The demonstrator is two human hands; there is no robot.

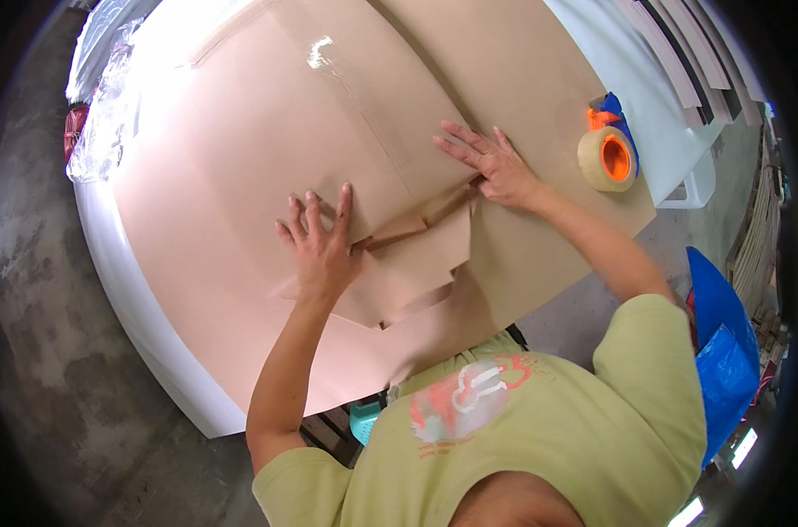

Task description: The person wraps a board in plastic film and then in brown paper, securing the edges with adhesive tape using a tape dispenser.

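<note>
Partly under, mostly beyond both hands (321, 255) (507, 174), a brown carton (342, 132)

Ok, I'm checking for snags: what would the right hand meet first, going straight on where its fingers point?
The right hand would probably pass along the top of the cardboard box and first meet the clear tape strip there, though its height above the surface is hard to judge.

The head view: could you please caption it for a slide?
Left hand and right hand on folded brown cardboard, tape dispenser at right.
</note>
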